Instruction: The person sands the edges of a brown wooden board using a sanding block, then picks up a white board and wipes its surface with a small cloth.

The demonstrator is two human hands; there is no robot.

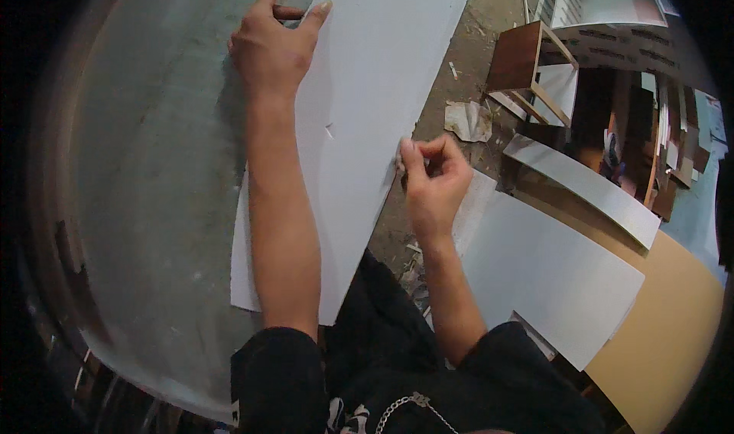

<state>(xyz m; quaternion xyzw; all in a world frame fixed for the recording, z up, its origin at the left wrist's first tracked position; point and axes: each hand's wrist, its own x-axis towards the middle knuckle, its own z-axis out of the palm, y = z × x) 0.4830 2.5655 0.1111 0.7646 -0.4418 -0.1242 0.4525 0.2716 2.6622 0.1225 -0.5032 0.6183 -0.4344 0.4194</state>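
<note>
A long white board [375, 75] lies slanted across a round grey table [153, 205], its right edge hanging past the table. My left hand [271, 40] presses flat on the board's upper left part, thumb stretched over the white surface. My right hand [432, 178] sits at the board's right edge, fingers pinched together around a small object that I cannot make out. A small notch mark [329, 131] shows on the board between my arms.
Below the table, the dusty floor [489, 21] carries crumpled paper [468, 121] and scraps. White panels [558, 281] lie on a tan board [673, 335] at right. A small wooden stool frame [527, 71] and stacked panels stand at the upper right.
</note>
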